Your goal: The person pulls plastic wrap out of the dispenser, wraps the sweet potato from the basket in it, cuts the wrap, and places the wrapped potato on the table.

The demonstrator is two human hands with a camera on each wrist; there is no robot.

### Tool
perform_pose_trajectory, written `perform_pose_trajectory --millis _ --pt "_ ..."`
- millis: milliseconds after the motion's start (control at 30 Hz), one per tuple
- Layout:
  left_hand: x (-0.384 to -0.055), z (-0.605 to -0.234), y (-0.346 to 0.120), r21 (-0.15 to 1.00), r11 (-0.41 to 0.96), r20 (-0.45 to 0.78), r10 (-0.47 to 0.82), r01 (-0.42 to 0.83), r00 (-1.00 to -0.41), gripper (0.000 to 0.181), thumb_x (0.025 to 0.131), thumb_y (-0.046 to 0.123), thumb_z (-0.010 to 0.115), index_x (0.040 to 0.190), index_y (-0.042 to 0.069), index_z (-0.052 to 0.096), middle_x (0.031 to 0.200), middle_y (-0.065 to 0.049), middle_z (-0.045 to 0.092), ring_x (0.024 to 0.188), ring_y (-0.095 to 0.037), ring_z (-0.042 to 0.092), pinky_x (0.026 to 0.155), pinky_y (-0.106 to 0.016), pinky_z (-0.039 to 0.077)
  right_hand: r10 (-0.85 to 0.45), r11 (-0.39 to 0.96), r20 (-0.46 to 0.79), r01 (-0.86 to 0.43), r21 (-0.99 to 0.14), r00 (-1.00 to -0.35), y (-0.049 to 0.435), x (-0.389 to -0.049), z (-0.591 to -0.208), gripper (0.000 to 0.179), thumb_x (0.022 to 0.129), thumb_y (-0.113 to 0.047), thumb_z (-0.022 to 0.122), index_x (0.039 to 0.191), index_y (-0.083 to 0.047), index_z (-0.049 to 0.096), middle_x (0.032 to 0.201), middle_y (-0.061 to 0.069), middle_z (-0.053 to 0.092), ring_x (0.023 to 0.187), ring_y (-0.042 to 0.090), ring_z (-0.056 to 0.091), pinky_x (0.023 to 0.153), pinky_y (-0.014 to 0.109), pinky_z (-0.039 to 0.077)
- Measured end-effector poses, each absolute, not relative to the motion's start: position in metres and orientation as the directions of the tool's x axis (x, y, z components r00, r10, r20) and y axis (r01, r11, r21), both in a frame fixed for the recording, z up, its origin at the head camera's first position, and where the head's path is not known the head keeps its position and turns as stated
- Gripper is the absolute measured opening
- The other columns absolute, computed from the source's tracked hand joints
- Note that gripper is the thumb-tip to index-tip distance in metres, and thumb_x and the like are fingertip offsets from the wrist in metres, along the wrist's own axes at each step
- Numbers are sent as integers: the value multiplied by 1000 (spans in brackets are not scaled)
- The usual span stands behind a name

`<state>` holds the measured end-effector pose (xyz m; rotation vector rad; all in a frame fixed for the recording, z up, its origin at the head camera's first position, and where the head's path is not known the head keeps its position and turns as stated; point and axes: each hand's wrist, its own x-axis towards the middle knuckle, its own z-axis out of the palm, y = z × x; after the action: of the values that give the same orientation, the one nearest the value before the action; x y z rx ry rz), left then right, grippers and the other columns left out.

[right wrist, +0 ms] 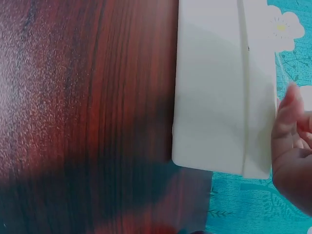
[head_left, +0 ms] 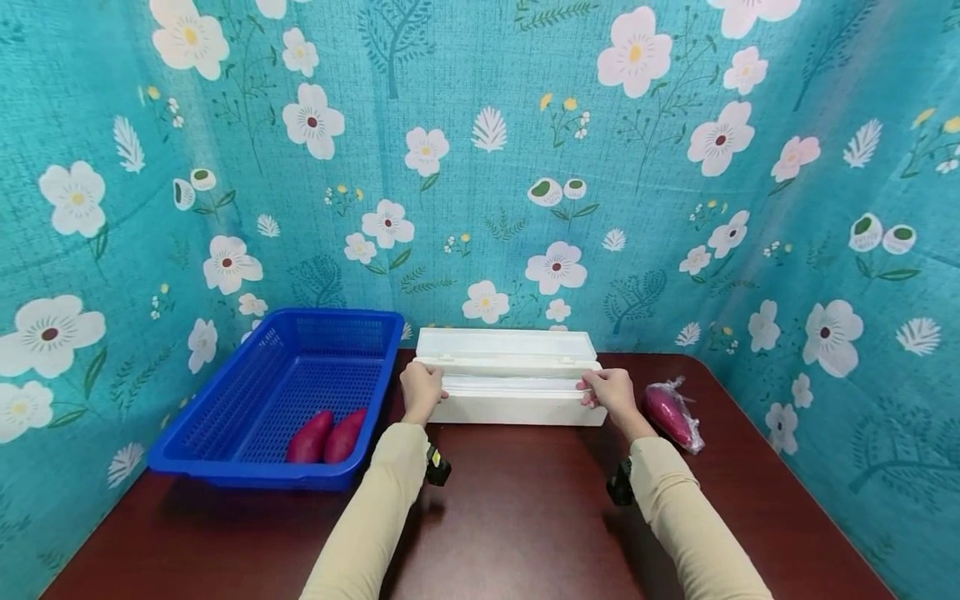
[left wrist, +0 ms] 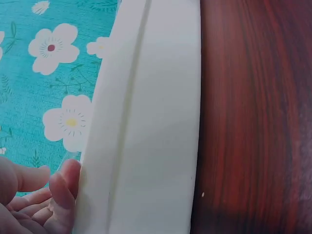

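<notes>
A long white cling film dispenser box (head_left: 517, 409) stands on the table with its lid (head_left: 506, 343) raised at the back. At its left end, my left hand (head_left: 422, 387) has thumb and fingers curled at the front opening, pinching the edge of clear cling film (left wrist: 72, 155). My right hand (head_left: 611, 392) pinches the film near the right end; in the right wrist view a thin transparent stretch of it runs up from the fingertips (right wrist: 291, 97). The film is nearly invisible against the box. Most of the roll is hidden inside.
Left of the box stands a blue plastic basket (head_left: 210, 406) with two purple sweet potatoes (head_left: 347, 437) in its near right corner. A sweet potato wrapped in film (head_left: 671, 416) lies right of my right hand. Flowered teal cloth (head_left: 480, 167) hangs behind the dark red table (head_left: 525, 517).
</notes>
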<state>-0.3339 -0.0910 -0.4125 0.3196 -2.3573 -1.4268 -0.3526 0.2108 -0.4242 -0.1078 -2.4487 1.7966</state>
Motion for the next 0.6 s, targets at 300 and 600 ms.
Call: perform_pose_trajectory --millis 300,600 --pt "-345 -424 -91 991 137 60 -476 -6 -877 21 84 2 57 98 -13 62 66 -24 63 47 -21 61 48 -41 49 222 -142 -148 118 -983 -964 214 -351 -424 31 84 0 59 106 19 52 65 12 64 55 20 64 55 31 51" --pt "-355 -433 -94 1000 14 26 -550 22 -835 18 79 -5 57 92 -15 63 72 -23 64 61 -27 65 43 -44 47 305 -243 -189 116 -963 -933 210 -351 -421 27 78 7 62 103 14 55 62 9 64 61 21 65 60 31 51"
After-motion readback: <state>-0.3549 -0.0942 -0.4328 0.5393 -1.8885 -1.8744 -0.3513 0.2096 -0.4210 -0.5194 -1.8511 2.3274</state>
